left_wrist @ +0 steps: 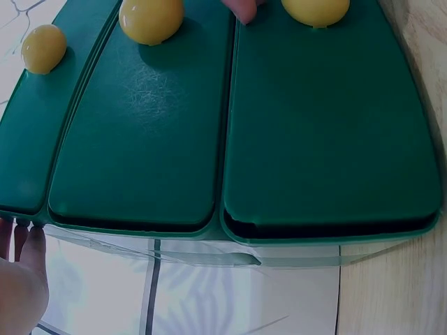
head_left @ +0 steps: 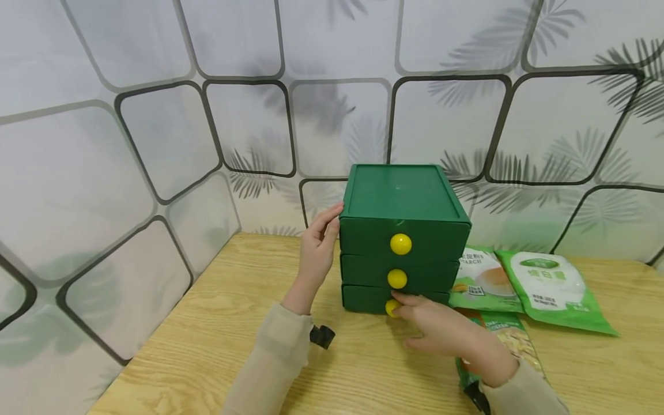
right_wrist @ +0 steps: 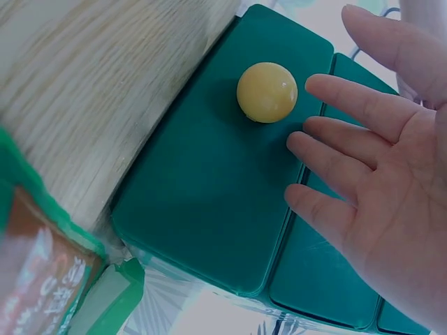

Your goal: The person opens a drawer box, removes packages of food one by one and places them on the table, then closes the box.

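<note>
A green cabinet of three drawers (head_left: 407,193) stands on the wooden table, each drawer front bearing a round yellow knob. My left hand (head_left: 317,248) rests against the cabinet's upper left side; in the left wrist view its fingertips touch the edge beside the top drawer. At the lowest drawer, my right hand (head_left: 443,328) reaches in from the right, its fingers beside the bottom yellow knob (head_left: 391,309). The right wrist view shows these fingers extended and spread, close to the knob (right_wrist: 267,92) but not around it. All three drawers look closed.
Right of the cabinet lie a green-and-white starch packet (head_left: 487,279) and another green-and-white packet (head_left: 557,288). A third green packet (head_left: 510,337) lies partly beneath my right forearm. A patterned wall (head_left: 337,127) rises behind the table (head_left: 228,305).
</note>
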`<state>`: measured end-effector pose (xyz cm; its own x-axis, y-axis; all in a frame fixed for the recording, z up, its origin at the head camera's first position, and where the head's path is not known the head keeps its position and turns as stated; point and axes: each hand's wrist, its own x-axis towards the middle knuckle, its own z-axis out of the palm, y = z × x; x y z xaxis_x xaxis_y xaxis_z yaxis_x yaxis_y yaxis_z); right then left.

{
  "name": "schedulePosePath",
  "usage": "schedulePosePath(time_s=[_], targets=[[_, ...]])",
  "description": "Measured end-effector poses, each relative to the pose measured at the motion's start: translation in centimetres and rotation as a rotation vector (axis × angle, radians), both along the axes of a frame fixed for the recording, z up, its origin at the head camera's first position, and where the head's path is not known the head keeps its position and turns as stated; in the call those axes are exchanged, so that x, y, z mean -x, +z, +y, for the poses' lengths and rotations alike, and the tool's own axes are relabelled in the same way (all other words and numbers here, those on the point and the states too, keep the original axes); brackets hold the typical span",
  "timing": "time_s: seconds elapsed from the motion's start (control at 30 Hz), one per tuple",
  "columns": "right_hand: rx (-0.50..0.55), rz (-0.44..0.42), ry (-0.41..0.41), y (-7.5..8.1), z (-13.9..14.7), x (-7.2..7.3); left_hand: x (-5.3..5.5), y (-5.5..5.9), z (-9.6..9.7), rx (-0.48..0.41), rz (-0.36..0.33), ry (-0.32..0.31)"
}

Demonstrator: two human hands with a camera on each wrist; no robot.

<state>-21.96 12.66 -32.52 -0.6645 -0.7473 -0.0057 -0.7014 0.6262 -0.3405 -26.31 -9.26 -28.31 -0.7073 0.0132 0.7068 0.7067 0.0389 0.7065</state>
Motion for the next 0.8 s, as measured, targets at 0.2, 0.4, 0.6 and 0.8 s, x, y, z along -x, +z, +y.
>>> schedulePosePath(time_s=[0.2, 0.4, 0.6, 0.8], targets=[[0.005, -0.011, -0.003, -0.1, 0.2, 0.0, 0.0, 0.0, 0.2, -0.001, -0.004, -0.003], [0.010, -0.009, -0.013, 0.0, 0.4, -0.1, 0.1, -0.1, 0.3, -0.004, -0.006, -0.005], [0.052, 0.028, -0.042, 0.7, 0.1, -0.7, 1.4, -1.5, 0.1, 0.003, 0.020, -0.005], [0.134, 0.181, -0.016, 1.5, 0.1, -1.5, 1.7, -2.1, 0.1, 0.041, 0.104, 0.014]])
